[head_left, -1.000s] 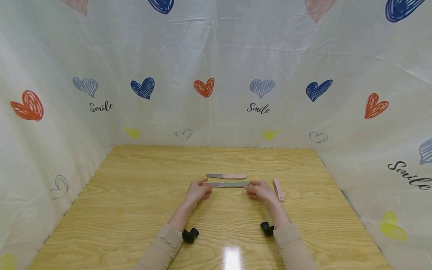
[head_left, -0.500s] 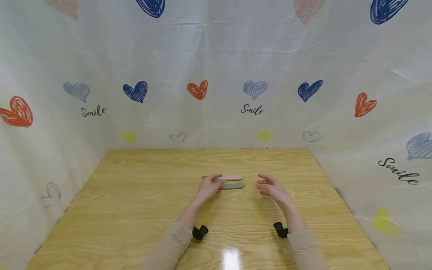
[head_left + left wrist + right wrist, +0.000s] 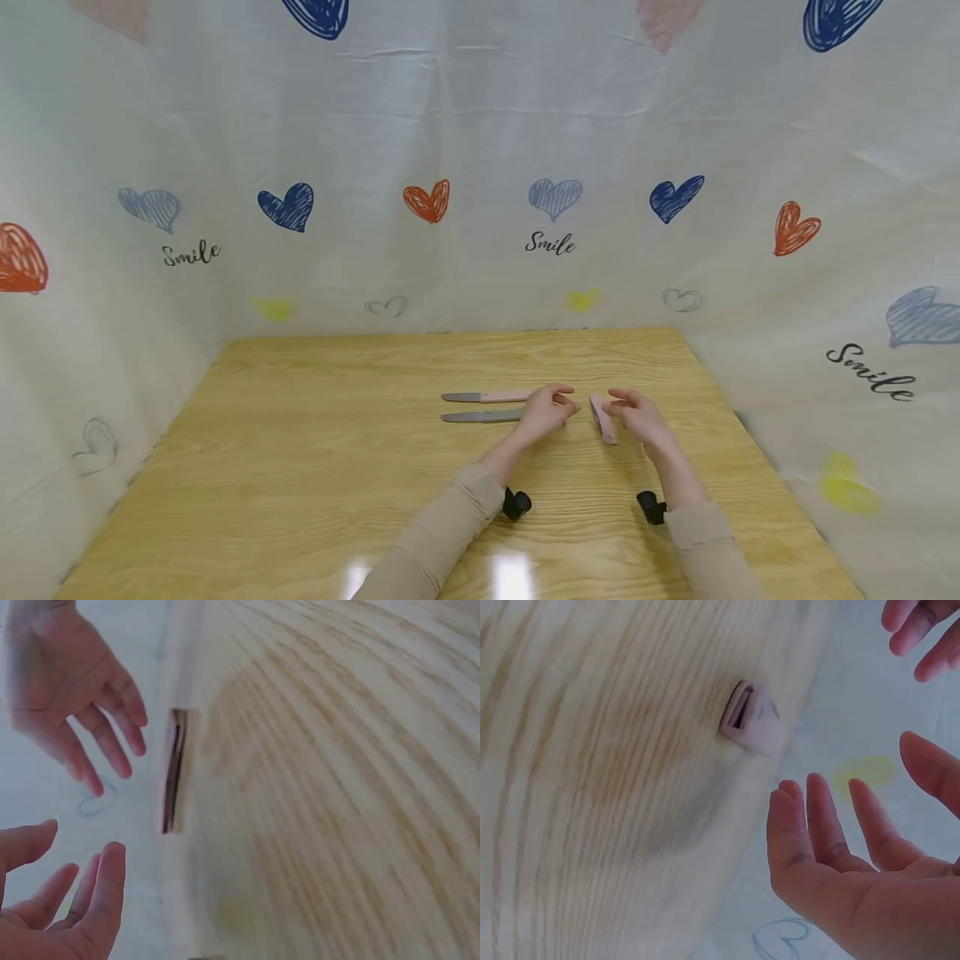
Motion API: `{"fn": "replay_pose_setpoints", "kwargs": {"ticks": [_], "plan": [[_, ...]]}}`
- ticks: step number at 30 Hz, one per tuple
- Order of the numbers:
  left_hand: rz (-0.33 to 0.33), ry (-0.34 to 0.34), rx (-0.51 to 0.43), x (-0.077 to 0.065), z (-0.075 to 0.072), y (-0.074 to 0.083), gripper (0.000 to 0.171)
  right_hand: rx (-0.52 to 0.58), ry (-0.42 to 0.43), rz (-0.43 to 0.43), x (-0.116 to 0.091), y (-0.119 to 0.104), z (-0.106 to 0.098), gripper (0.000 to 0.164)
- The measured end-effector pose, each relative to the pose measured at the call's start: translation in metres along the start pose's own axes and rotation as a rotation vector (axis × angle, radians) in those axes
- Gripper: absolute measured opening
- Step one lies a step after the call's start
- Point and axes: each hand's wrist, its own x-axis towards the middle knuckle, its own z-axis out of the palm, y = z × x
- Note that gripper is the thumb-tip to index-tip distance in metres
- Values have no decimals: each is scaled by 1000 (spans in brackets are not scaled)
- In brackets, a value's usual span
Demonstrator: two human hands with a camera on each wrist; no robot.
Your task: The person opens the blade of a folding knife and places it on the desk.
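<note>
A folded pink folding knife (image 3: 606, 427) lies on the table at an angle, between my two hands in the head view. My right hand (image 3: 637, 417) hovers beside it, fingers spread and relaxed, with its fingertips near the knife's upper end. My left hand (image 3: 546, 412) is to the left, over the handle ends of two unfolded knives, and holds nothing. Those two lie parallel with blades pointing left: one with a pink handle (image 3: 501, 397) farther back, one with a green handle (image 3: 501, 415) nearer. The left hand hides their right ends. Both wrist views show the folded knife (image 3: 174, 772) apart from the fingers.
The wooden table (image 3: 300, 467) carries the knives near its middle. A white curtain (image 3: 480, 275) printed with hearts hangs behind it and along both sides. A small black camera (image 3: 516, 504) sits at the left wrist, another (image 3: 651, 507) at the right.
My left hand has moved right, off the green knife's blade and past both handles. My right hand has left the green handle, swung right, and come over beside the folded knife.
</note>
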Motion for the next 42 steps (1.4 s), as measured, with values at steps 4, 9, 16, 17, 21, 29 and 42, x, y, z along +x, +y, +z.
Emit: {"fn": "replay_pose_setpoints", "kwargs": {"ticks": [4,9,16,17,21,29,42], "plan": [[9,52,92,11,19,-8,31,-8,-16,11,6,8,-6,56],[-68,131,131,18,36,-13,29,4,-29,17,9,16,-10,57],[-151,150,102,23,48,-8,39,116,-41,81,15,22,-8,58],[-161,143,83,24,50,-8,40,126,-40,88,16,22,-7,58],[-232,121,-49,24,55,-8,45,122,-31,84,17,21,-3,61],[-280,133,-154,23,58,-8,40,96,-6,100,20,21,2,60],[-324,155,-256,21,58,-5,33,175,-64,56,16,21,2,52]]}}
